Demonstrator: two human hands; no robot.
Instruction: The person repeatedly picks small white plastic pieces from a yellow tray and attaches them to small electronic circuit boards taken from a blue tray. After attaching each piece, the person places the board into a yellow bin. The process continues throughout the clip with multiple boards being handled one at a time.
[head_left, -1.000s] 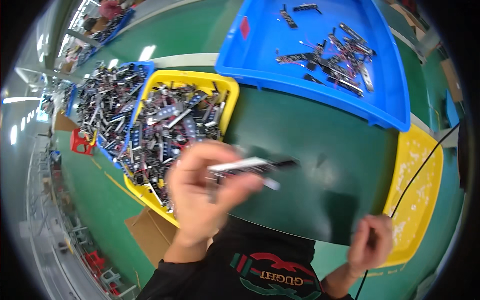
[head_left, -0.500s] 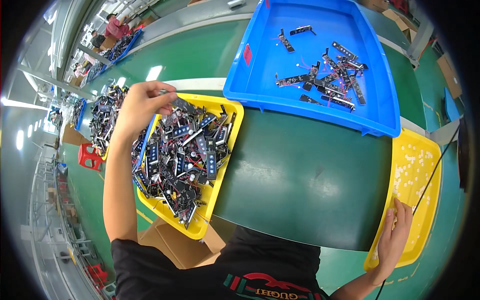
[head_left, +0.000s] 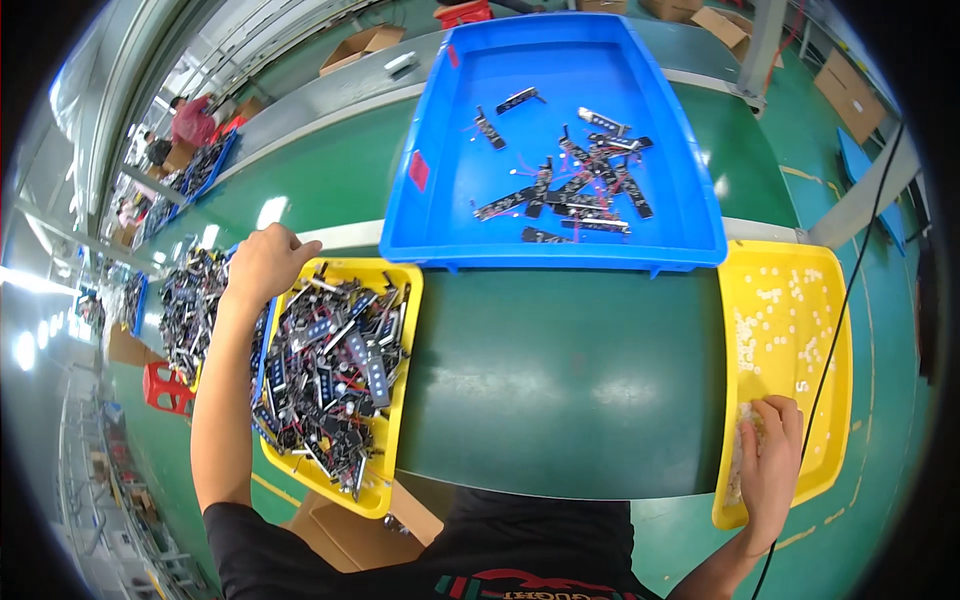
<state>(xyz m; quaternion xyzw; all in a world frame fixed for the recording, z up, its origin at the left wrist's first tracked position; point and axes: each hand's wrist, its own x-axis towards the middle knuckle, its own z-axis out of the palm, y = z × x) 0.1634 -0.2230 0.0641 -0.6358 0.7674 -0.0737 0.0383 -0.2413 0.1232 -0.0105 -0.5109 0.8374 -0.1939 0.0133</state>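
My left hand (head_left: 265, 262) reaches to the far left corner of a yellow tray (head_left: 398, 400) heaped with several black strip-shaped electronic parts (head_left: 330, 370); its fingers curl down among the parts, and what they grip is hidden. My right hand (head_left: 770, 455) rests in the near end of a second yellow tray (head_left: 835, 330) on the right, fingers spread over small white pieces (head_left: 775, 300). A big blue tray (head_left: 440, 120) at the back holds several of the same black strips (head_left: 575, 185).
A dark green mat (head_left: 560, 380) lies between the two yellow trays. More heaped black parts (head_left: 185, 305) sit left of the yellow tray. A black cable (head_left: 850, 270) runs down the right side. Cardboard boxes (head_left: 360, 42) and other people (head_left: 185, 120) are far off.
One second ago my left hand held a black strip over the green mat near my body. It has since swung out left to the yellow parts tray. The right hand moved into the right tray.
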